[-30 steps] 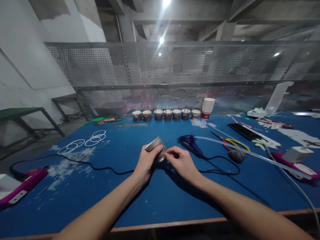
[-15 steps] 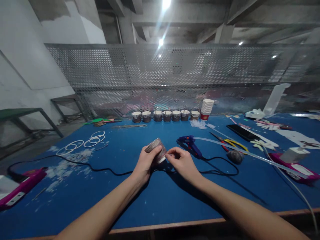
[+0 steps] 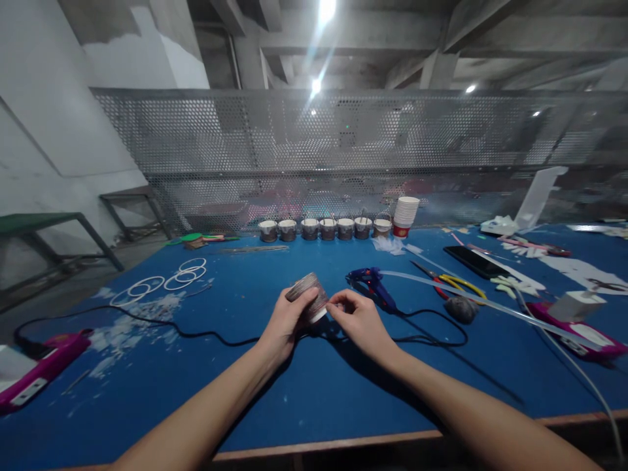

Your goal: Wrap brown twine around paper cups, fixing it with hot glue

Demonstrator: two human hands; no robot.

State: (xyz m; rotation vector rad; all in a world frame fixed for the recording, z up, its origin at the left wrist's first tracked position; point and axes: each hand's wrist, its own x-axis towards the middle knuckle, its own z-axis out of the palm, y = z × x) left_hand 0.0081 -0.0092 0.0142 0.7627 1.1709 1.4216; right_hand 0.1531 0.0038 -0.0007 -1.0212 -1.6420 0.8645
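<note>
My left hand [image 3: 283,322] is wrapped round a small brown-wrapped paper cup [image 3: 308,294], held tilted above the blue table [image 3: 314,386]. My right hand [image 3: 356,320] pinches at the cup's lower right rim with thumb and fingers closed. What the right fingertips pinch is too small to make out. A blue glue gun [image 3: 373,284] lies just right of my hands, its black cord [image 3: 432,327] looping across the table.
A row of several wrapped cups [image 3: 326,227] and a stack of white cups [image 3: 406,214] stand at the back by the mesh fence. White rings [image 3: 167,280], scissors [image 3: 454,281], a phone [image 3: 471,260] and pink glue guns [image 3: 39,366] lie around.
Both hands hold the cup in nearly the same place. The view has tipped slightly, so everything sits a little lower in the picture.
</note>
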